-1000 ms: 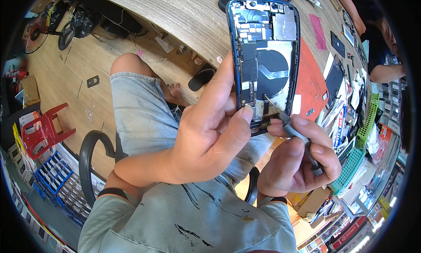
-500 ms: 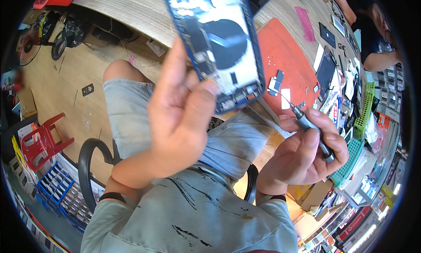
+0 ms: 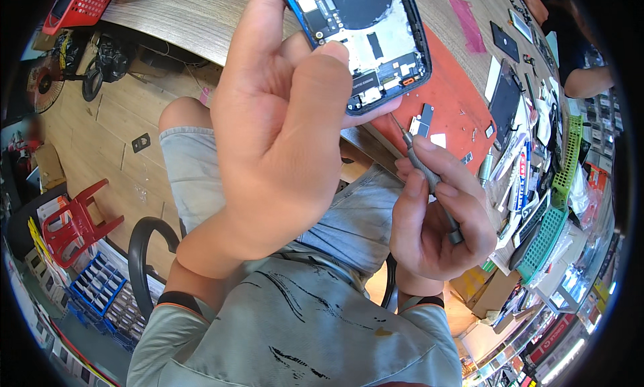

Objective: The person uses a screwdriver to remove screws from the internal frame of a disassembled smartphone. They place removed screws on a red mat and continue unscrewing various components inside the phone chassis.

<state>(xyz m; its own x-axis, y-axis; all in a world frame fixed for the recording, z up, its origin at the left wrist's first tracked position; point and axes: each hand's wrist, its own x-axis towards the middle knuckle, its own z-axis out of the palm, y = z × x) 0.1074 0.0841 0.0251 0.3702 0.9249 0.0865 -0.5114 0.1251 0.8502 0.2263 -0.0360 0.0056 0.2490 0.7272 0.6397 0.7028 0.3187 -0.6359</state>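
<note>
Raised over the table edge is an opened smartphone body [image 3: 376, 58] with a blue frame, its inside facing me. My left hand [image 3: 285, 112] is closed on its left edge, the thumb lying over the inner parts. A slim grey precision screwdriver [image 3: 426, 169] with a knurled handle is gripped in my right hand [image 3: 443, 219], its tip pointing up and left, just below the phone's lower right corner and apart from it. Behind the tip, on a red-orange work mat [image 3: 456, 105], lie a dark small metal part [image 3: 422, 120], a white piece [image 3: 438, 140] and tiny bits.
Right of the mat are a dark phone screen [image 3: 504, 105], a pile of tools and pens, a green basket [image 3: 569, 159] and a teal basket [image 3: 542, 246]. A red basket [image 3: 77, 8] stands at the far left. Another person's arm [image 3: 587, 82] is at the upper right.
My left hand has shifted slightly right and the phone has come closer and turned. My right hand has moved left and up, bringing the screwdriver tip near the phone's lower corner.
</note>
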